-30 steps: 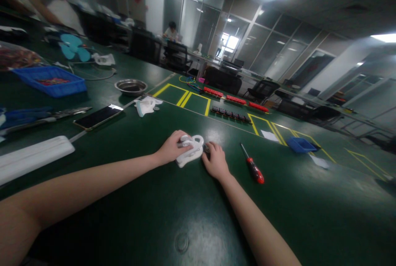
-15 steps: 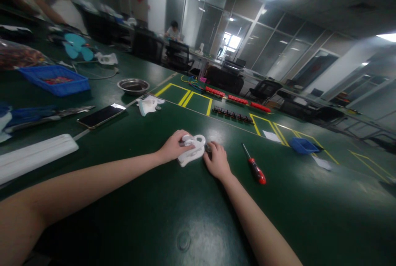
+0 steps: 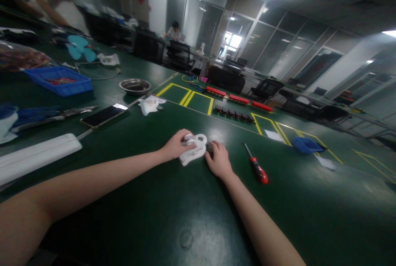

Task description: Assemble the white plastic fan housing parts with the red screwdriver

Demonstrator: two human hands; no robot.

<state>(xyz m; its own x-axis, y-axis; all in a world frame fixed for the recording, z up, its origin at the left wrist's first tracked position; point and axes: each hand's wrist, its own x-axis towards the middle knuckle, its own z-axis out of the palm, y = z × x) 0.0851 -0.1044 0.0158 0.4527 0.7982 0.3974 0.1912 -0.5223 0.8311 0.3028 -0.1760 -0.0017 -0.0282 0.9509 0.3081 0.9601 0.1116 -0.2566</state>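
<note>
A small white plastic part (image 3: 193, 151) with looped openings rests on the green table (image 3: 173, 216) in front of me. My left hand (image 3: 175, 145) is closed around its left side and top. My right hand (image 3: 219, 159) sits just right of it, fingers curled and pinched on a small dark piece (image 3: 210, 147) against the part's right edge. A red-handled screwdriver (image 3: 256, 164) lies on the table a little to the right of my right hand.
A phone (image 3: 104, 115), a metal bowl (image 3: 135, 86), a white scrap (image 3: 149, 104), a blue bin (image 3: 58, 80) and a long white casing (image 3: 37, 155) lie at left. A small blue tray (image 3: 303, 145) and red and black strips (image 3: 236, 107) sit farther back. People are seated in the background.
Both hands stay on the white part in the same place. The view has shifted slightly, with things at left drifting a little to the right.
</note>
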